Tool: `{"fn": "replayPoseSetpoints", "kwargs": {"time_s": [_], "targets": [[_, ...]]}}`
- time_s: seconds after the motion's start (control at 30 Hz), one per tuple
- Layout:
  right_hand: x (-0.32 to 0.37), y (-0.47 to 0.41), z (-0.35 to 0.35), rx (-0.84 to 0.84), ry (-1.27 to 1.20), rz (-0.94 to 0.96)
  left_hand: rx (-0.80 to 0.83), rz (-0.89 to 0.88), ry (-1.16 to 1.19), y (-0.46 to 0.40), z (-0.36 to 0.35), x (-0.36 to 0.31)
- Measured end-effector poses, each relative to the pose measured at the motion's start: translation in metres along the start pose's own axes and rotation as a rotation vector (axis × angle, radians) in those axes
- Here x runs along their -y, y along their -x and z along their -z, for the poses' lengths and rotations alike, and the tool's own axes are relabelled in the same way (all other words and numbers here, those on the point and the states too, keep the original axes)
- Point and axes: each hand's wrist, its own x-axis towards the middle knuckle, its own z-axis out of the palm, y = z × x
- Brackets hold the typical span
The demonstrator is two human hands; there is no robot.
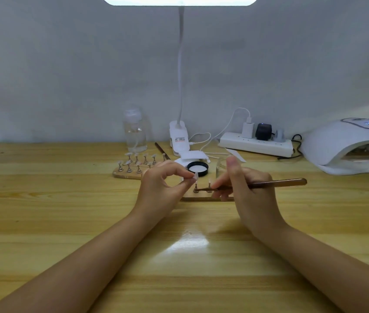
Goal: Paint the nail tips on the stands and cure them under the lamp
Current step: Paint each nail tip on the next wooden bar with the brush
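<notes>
Clear nail tip, small and pale, pinched between thumb and forefinger of the left hand, held just above a metal stand on the near wooden base. Second stand just beside it on the same base, a small pale tip on top. Farther wooden base behind and to the left, carrying two rows of stands with clear tips.

Brown-handled brush gripped in the right hand, lying almost level, its working end reaching left to the foot of the first stand, handle pointing right. Thumb raised, other fingers curled round the shaft.

Black-rimmed lid and a clear glass jar directly behind the hands, close. White curing lamp at the right edge of the wooden table, well apart from the bases, its opening facing left. Power strip, clip desk lamp and a clear pump bottle along the back wall. Broad bare tabletop toward the viewer, left and right.

Both forearms stretched forward from the bottom corners, converging on the near base; left wrist bent, fingers arched over the tip.
</notes>
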Motion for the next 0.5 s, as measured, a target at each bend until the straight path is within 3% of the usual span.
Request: {"fn": "replayPoseSetpoints", "kwargs": {"time_s": [0.4, 0.5], "targets": [[0.0013, -0.0004, 0.0009, -0.011, 0.035, 0.039, 0.002, 0.018, 0.016, 0.0004, 0.0004, 0.0014], [0.0025, 0.0014, -0.0006, 0.027, -0.012, -0.03, -0.007, 0.027, 0.021, 0.0007, -0.0004, 0.0019]]}}
